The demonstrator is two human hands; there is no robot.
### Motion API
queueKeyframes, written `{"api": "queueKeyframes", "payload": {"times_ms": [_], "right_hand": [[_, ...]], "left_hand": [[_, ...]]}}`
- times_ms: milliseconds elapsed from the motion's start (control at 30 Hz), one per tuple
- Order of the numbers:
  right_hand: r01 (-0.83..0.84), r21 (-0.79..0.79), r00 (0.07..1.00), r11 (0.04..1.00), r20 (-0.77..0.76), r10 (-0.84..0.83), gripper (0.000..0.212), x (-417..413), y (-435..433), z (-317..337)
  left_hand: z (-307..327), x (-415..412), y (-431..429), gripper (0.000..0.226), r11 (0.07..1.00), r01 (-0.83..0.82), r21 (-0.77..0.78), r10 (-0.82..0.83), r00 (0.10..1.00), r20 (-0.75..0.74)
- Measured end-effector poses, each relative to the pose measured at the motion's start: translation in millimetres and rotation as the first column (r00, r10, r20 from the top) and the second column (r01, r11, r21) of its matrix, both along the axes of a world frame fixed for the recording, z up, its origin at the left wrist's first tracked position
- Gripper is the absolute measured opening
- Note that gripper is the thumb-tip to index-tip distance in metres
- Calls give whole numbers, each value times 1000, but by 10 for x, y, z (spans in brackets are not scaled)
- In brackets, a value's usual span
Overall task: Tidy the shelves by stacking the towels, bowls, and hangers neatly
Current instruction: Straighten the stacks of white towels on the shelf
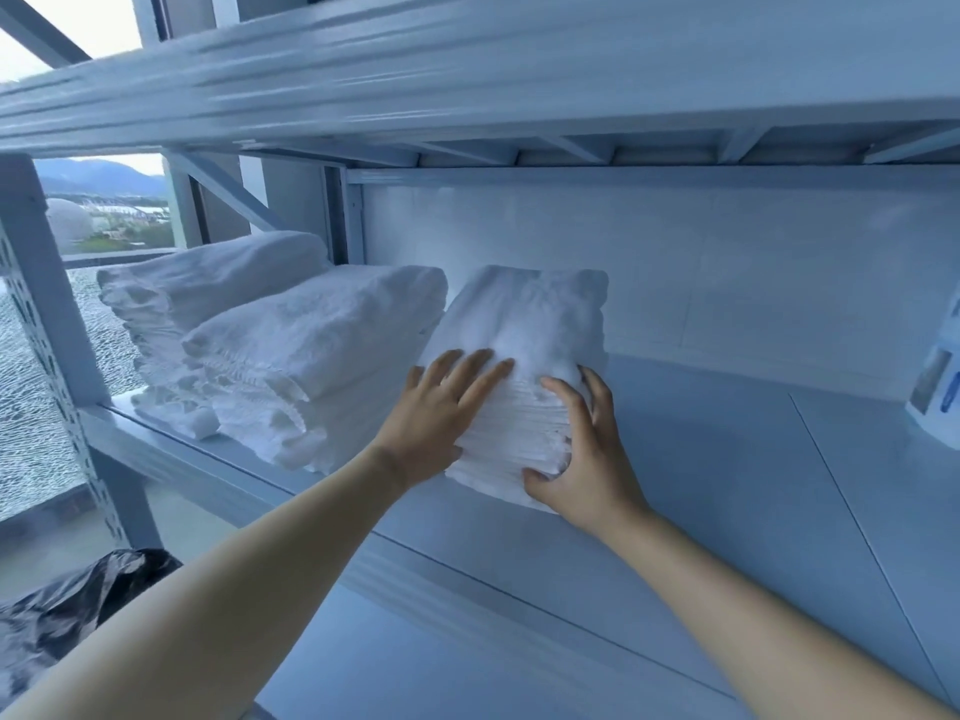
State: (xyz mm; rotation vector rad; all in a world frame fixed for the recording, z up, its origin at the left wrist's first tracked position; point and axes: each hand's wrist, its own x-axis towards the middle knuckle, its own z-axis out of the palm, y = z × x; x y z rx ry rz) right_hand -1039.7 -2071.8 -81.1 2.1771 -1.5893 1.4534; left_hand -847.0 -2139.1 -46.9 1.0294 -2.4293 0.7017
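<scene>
White metal shelving, open shelf board (727,459): the folded towel stack (524,324) sits just right of two other towel piles (311,345), its long axis running from the front edge back toward the rear panel. Its near end lies directly under both hands, neither markedly nearer. Left hand (431,413) lies flat, straight fingers pressing the stack's top left; right hand (587,459) clasps the front right corner, thumb low, fingers curled over the top.

Metal rack (519,59) nr cracked window (21,407), daylit.
</scene>
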Motion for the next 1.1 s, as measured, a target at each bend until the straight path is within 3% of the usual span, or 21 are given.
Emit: {"api": "queueKeyframes", "payload": {"times_ms": [333,500,600,700,800,1100], "right_hand": [[41,4,998,999,-39,-41,90,289,343,-16],[-12,-25,999,1000,-39,11,90,376,518,-34],[-95,17,994,995,-52,96,97,354,595,-19],[-193,149,971,970,-112,211,120,129,612,119],[-170,268,951,948,-209,229,133,-161,572,257],[-161,261,926,952,-294,237,130,-409,482,189]], "left_hand": [[-48,267,275,105,991,132,-18,-133,985,-112],[-45,390,451,109,992,123,-23,-125,988,-90],[-38,436,574,110,995,93,-19,-95,991,-96],[17,452,716,115,1000,27,11,-26,995,-93],[126,385,829,115,997,-64,36,66,996,-51],[103,-69,1046,122,985,-143,97,155,979,-131]]}}
